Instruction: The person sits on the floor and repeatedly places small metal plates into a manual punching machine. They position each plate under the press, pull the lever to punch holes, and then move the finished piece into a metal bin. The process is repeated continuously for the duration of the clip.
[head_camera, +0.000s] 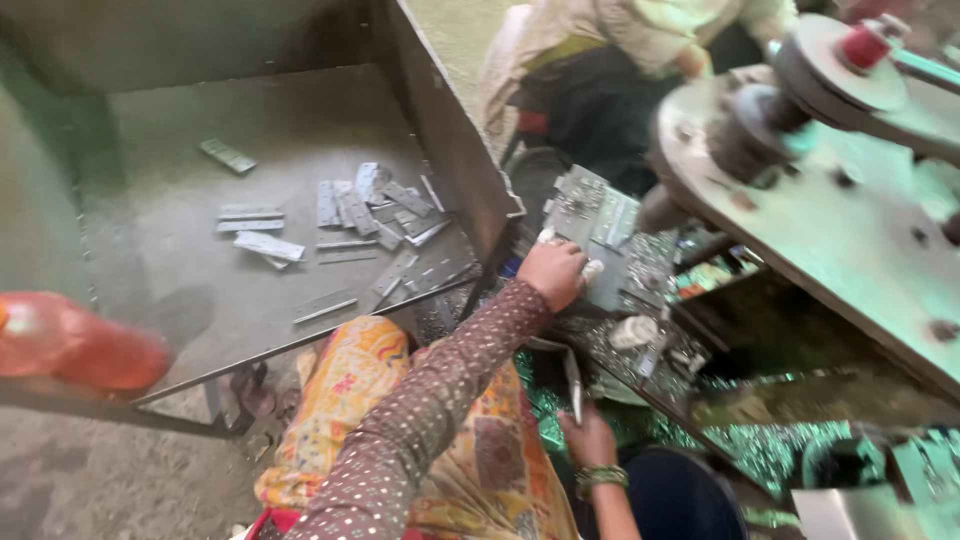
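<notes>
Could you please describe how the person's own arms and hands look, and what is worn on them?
One arm wears a long brown sleeve with small pale dots, ending at its bare hand. The other hand is bare too, with green and gold bangles at the wrist.

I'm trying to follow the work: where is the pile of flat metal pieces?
In the head view, the metal pieces lie on the floor of the big metal bin at upper left, just left of the person's left hand.
</notes>
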